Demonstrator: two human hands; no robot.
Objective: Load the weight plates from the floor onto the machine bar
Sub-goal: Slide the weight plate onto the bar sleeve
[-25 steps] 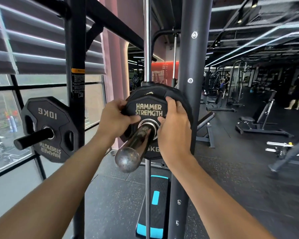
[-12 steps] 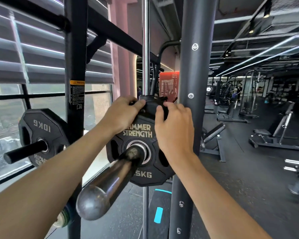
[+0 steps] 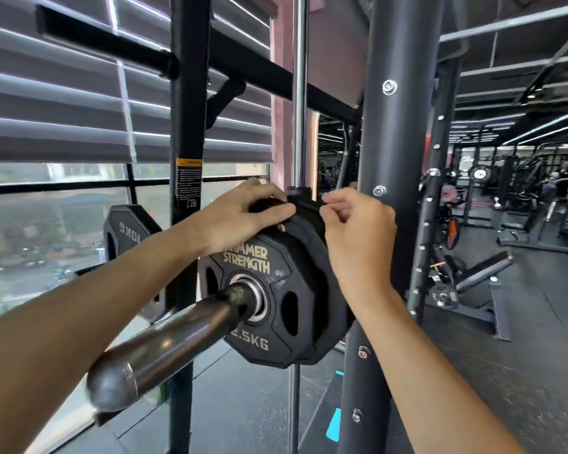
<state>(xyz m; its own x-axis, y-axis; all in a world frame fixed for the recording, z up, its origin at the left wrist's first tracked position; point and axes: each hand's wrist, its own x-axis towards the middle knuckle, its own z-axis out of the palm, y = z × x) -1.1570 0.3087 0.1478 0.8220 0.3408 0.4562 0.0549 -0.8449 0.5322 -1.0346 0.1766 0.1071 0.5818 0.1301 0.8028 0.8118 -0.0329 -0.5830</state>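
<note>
Obs., left to right. Window side: slatted blinds (image 3: 63, 103) are hanging over the upper glass; the street view below them is blurred.

A 10KG plate (image 3: 128, 237) is sitting on a storage peg beside the black upright (image 3: 189, 126) of the frame. The upright is carrying a yellow-topped warning label (image 3: 188, 183); its print is too small to read.

The machine bar (image 3: 177, 335) is running from lower left, its rounded chrome end nearest you, up into the hub of the weight plates.

Your left hand (image 3: 243, 217) is resting over the top left edge of the weight plates (image 3: 276, 299). Fingers are curling over the rim and the thumb is lying along the top edge, so you are gripping the rim.

The plates are sitting on the bar, well in from its end. At least two are stacked face to face; how many more lie behind them is not clear. The front face is reading "HAMMER STRENGTH", with a weight mark ending in ".5KG" whose first digit is hidden by the bar.

A chrome guide rod (image 3: 299, 93) is rising vertically just behind the plates.

Your right hand (image 3: 358, 231) is sitting at the top right edge of the stack. Fingers are bending inward, tips close together at the rim. Whether they are actually pinching the plate cannot be told from this view.

A thick grey column (image 3: 394, 142) is standing just right of the plates. Farther right, gym benches and racks are lining a dark rubber floor (image 3: 522, 371).
</note>
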